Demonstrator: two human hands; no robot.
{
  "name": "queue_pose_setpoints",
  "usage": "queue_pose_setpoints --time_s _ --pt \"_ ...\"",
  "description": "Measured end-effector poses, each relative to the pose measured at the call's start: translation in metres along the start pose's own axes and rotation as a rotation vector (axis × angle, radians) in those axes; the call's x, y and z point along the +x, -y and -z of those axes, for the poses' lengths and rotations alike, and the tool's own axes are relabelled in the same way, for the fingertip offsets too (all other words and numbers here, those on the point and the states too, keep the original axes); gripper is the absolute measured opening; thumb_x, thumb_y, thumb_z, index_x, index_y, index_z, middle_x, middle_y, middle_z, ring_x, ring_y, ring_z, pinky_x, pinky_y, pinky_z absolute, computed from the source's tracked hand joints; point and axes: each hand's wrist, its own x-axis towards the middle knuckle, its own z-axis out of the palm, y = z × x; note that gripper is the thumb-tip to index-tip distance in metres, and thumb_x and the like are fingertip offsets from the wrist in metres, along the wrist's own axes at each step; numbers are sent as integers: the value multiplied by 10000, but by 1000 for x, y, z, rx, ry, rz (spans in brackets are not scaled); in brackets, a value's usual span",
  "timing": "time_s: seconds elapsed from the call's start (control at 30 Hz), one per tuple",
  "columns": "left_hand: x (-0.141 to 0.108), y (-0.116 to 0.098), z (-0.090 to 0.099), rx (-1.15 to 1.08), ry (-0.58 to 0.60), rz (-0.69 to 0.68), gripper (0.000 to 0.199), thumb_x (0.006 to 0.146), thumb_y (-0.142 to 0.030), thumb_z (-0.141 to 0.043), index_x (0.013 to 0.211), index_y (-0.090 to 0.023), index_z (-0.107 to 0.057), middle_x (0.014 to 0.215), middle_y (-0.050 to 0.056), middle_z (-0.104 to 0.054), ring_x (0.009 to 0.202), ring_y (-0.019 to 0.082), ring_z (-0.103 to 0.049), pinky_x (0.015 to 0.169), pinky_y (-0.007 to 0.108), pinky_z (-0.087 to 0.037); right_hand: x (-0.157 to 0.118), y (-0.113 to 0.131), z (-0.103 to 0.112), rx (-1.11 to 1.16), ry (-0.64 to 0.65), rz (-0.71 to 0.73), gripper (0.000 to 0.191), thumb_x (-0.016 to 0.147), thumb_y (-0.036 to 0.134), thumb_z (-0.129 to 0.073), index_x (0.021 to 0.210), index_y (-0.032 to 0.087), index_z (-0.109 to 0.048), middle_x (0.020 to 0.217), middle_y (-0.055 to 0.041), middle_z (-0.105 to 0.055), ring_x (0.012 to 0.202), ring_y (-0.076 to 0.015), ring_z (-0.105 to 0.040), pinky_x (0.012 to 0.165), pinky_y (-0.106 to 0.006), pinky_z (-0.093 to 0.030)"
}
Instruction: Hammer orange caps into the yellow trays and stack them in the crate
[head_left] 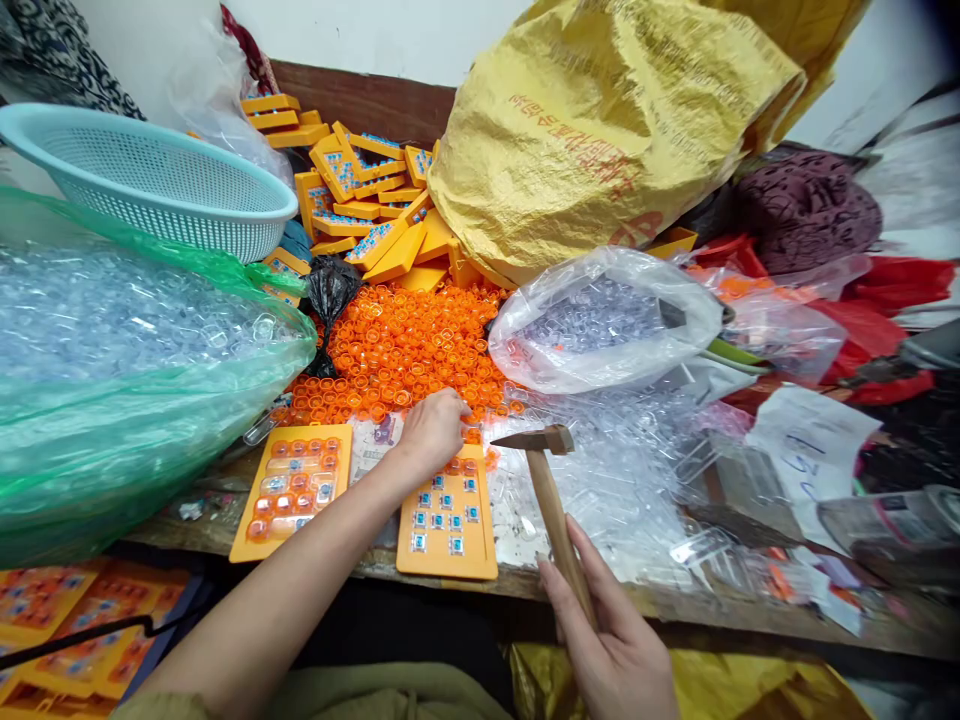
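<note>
My right hand (611, 640) is wrapped round the wooden handle of a hammer (551, 490), its metal head raised beside a yellow panel (446, 570). This panel bears several blue-and-clear switch pieces and a few orange round caps along its far edge. My left hand (431, 435) is over that far edge, at the near side of a heap of orange round caps (405, 335). Its fingers are bent together; what they pinch, if anything, is hidden. Left of my forearm lies a second yellow panel (341, 450), filled with orange round caps and clear oblong ones.
A green bag of clear pieces (135, 320) bulges at left, below a blue basket (225, 215). Yellow panels (375, 205) are piled behind the heap. A white bag (600, 310) and loose clear pieces (600, 480) lie right. A yellow sack (585, 130) stands at the back.
</note>
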Motion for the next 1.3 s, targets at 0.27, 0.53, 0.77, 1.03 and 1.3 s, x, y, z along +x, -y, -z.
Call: queue_pose_setpoints --time_s 0.27,0.53,0.77,1.03,1.3 --pt "-38 11 12 65 -67 -79 241 840 -83 -479 972 -134 -673 893 80 -630 824 189 -615 782 331 -509 -14 -2 1 -19 -76 27 415 805 443 -627 1137 201 -684 1146 -30 -693 1023 -246 -673 960 -306 -508" --pt "-84 17 7 84 -316 -518 163 884 -115 -500 883 -120 -663 817 84 -655 743 161 -616 669 266 -532 -20 -1 -12 48 -11 138 303 836 343 -603 1099 221 -694 1121 -13 -706 997 -222 -685 900 -285 -550" --pt "-70 6 -10 204 -222 -604 193 900 -85 -436 871 -135 -621 815 79 -682 742 178 -627 683 293 -523 -19 -4 -5 -46 -85 130 374 844 370 -598 1172 199 -649 1134 -31 -699 1000 -234 -683 915 -302 -542" --pt "-78 3 -14 120 -157 -494 149 906 -144 -461 996 -148 -579 815 75 -692 741 190 -649 677 301 -522 -15 -27 11 -161 121 480 462 836 123 -578 1283 242 -575 1191 -13 -666 977 -194 -691 874 -228 -546" --pt "-78 -1 -20 -32 -190 -340 203 855 -109 -508 1045 -154 -564 830 70 -694 757 197 -665 693 317 -554 -15 -16 18 -169 61 433 561 839 111 -599 1358 287 -479 1256 7 -620 1036 -196 -664 898 -243 -539"
